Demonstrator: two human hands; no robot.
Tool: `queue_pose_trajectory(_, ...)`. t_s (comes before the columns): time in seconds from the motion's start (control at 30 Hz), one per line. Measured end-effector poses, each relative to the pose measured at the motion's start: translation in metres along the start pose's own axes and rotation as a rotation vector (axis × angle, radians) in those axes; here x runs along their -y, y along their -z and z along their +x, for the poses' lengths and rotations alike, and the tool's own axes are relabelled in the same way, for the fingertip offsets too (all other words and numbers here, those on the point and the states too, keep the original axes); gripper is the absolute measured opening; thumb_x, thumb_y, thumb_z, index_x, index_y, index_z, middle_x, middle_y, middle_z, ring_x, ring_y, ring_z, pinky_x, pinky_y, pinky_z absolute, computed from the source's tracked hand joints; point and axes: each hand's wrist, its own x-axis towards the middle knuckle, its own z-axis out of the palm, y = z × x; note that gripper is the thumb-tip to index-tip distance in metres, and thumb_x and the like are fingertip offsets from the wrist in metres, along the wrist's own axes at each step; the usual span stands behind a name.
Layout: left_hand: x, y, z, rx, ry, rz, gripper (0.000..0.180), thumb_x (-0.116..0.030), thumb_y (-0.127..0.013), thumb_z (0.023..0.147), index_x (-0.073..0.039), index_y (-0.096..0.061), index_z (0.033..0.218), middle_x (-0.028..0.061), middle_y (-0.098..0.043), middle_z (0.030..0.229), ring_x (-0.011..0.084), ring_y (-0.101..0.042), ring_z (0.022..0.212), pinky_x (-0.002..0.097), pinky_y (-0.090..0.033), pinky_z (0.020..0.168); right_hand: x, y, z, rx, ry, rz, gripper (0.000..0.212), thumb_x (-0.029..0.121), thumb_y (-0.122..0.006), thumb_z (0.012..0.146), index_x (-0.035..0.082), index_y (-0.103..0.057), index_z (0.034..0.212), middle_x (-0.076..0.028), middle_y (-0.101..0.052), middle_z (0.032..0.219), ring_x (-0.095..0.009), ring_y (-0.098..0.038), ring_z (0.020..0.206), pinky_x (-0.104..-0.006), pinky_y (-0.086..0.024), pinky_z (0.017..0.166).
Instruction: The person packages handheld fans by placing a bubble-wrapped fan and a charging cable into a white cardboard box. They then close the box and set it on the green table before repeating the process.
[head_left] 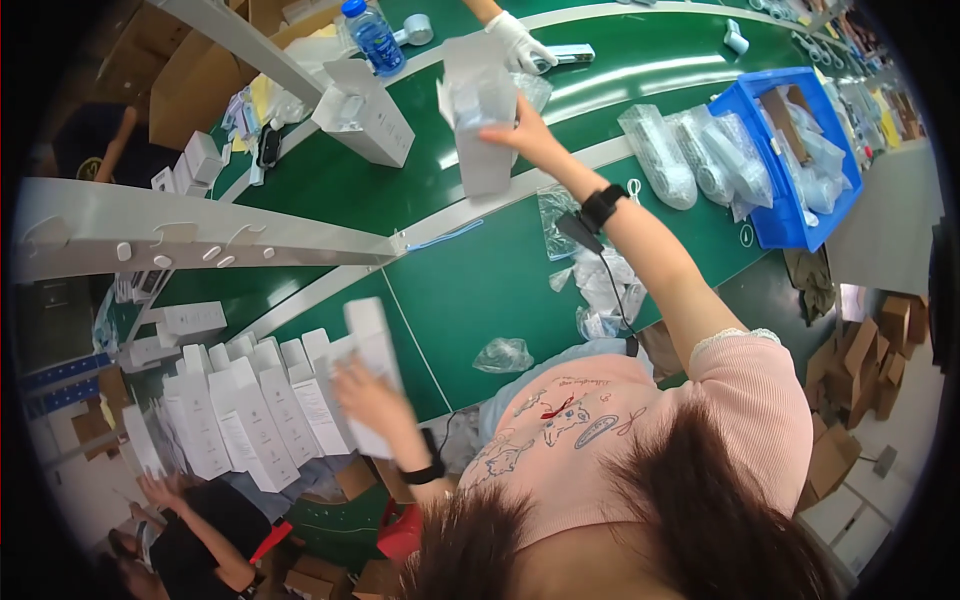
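With its flaps up, an open white box (485,165) is gripped by my right hand (522,138), which reaches far forward over the green table. Something in clear plastic wrap shows at the box's top. My left hand (372,400), blurred by motion, is closed around another tall white box (372,340) at the end of a row of upright white boxes (262,420). A black strap circles each of my wrists, and a cable hangs from the right one. Left of my right hand stands a further open white box (370,125) with a plastic-wrapped item inside.
Plastic-wrapped light devices (660,160) lie beside a blue bin (755,215) at right. A metal post (220,235) crosses the left side. Across the table, a person's gloved hand (520,45) is near a bottle (373,38). Another person (205,540) works at lower left.
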Motion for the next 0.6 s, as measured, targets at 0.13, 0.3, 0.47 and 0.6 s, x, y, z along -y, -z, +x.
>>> queue_pose_trajectory(0.13,-0.063,-0.012,-0.018,0.085,-0.101,-0.032,0.069,-0.016,-0.07,0.064,-0.014,-0.039,0.126,0.0114,-0.039,0.125,0.0347,-0.038,0.11,0.0436,-0.037,0.085,-0.007,-0.028,0.027,-0.014,0.05,0.024,0.096,0.026,-0.079,0.057,0.005,-0.022,0.132,-0.013,-0.045,0.118,-0.024,-0.047,0.107,-0.0342,-0.041,0.088)
queue_pose_trajectory(0.3,-0.06,-0.018,0.003,0.284,-0.153,-0.318,0.077,-0.023,-0.072,0.064,-0.012,-0.034,0.13,0.0158,-0.038,0.123,0.0343,-0.037,0.105,0.0449,-0.033,0.088,-0.026,-0.054,0.063,-0.003,0.083,0.001,0.099,0.028,-0.08,0.056,0.005,-0.021,0.133,-0.014,-0.044,0.119,-0.025,-0.047,0.107,-0.0349,-0.042,0.086)
queue_pose_trajectory(0.47,-0.013,-0.042,0.026,0.302,-0.097,-0.527,0.083,-0.022,-0.076,0.059,-0.006,-0.034,0.13,0.015,-0.039,0.119,0.0316,-0.04,0.101,0.0402,-0.035,0.088,-0.038,-0.075,0.105,-0.033,0.121,0.083,0.102,0.029,-0.081,0.054,0.005,-0.021,0.133,-0.017,-0.043,0.119,-0.028,-0.046,0.108,-0.0372,-0.041,0.087)
queue_pose_trajectory(0.6,-0.006,-0.046,0.039,0.459,0.123,-0.78,0.082,-0.019,-0.075,0.062,-0.003,-0.032,0.13,0.0146,-0.041,0.118,0.0262,-0.044,0.1,0.0359,-0.036,0.089,-0.05,-0.062,0.125,-0.16,0.332,-0.37,0.102,0.034,-0.081,0.054,0.005,-0.023,0.132,-0.019,-0.042,0.118,-0.033,-0.044,0.108,-0.0387,-0.04,0.088)
